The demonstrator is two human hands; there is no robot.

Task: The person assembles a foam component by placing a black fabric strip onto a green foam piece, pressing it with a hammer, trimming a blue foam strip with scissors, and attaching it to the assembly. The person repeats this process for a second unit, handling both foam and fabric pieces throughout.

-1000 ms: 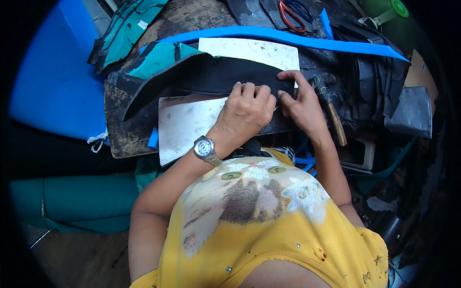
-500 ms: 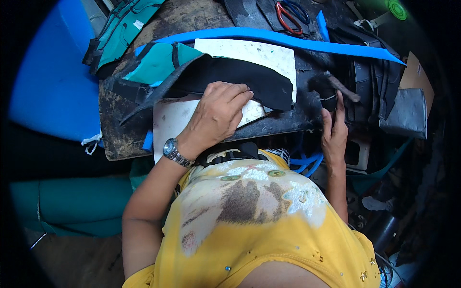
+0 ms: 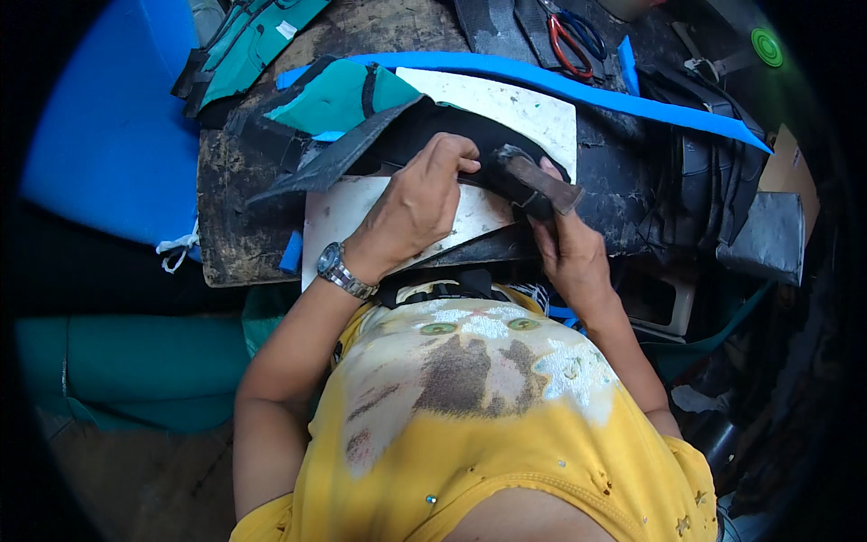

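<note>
Right hand (image 3: 569,257) grips a hammer (image 3: 540,185) by the wooden handle, fingers wrapped around it. Hammer's long axis runs from about 4 o'clock (handle end, in the fist) to 10 o'clock (head). The head is dark, worn metal and sits on or just above the black fabric piece (image 3: 452,144); can't tell if it's touching. The handle is brown and scuffed, and its squared butt end shows just beyond the fingers.

Left hand (image 3: 415,203) is half curled, knuckles up, fingertips pressing down on the near edge of the black fabric piece, just at 9 o'clock from the hammer head. It clamps nothing, only pins the fabric flat. There is a metal wristwatch (image 3: 343,271) on that wrist.

The black fabric piece is a long curved strip, long axis roughly 8 to 3 o'clock, lying across a white board (image 3: 533,113) smeared with marks. The board sits on a dark, stained tabletop (image 3: 230,217).

At 12 o'clock from the hands, a blue foam strip (image 3: 578,86) runs across the tabletop, with red-handled scissors (image 3: 564,36) beyond it. At 10 o'clock is a teal fabric piece (image 3: 330,99). At 3 o'clock is a stack of black material (image 3: 713,199).
</note>
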